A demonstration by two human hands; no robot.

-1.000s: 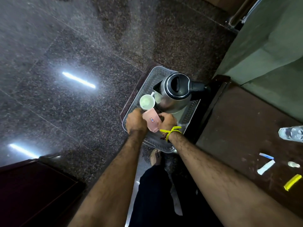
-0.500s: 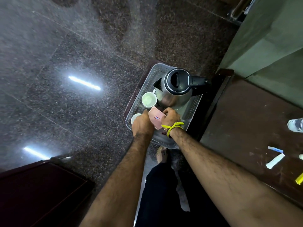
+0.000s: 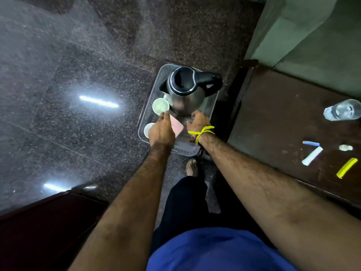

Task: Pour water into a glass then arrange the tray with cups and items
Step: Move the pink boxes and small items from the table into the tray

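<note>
Grey perforated plastic forms the tray [image 3: 145, 114], which sits on the speckled granite floor [image 3: 78, 55] beside a dark wooden table [image 3: 283, 114]. A stainless-steel electric kettle [image 3: 185, 94] with a black lid and handle fills the tray's far half; a pale green cup [image 3: 160, 106] stands just beside it, and a white cup [image 3: 148, 129] sits near the left rim. Between them lies a flat pink rectangular packet [image 3: 176, 125]. The left hand [image 3: 161, 131] rests over the packet's edge, fingers curled loosely, whether gripping cannot be told. The right hand [image 3: 197, 122], a yellow thread [image 3: 202, 132] at its wrist, spreads its fingers against the kettle's base. A clear glass [image 3: 341, 110] holding water stands on the table, so pouring looks done; arranging seems under way, with sachets [image 3: 312, 155] not yet on the tray.
</note>
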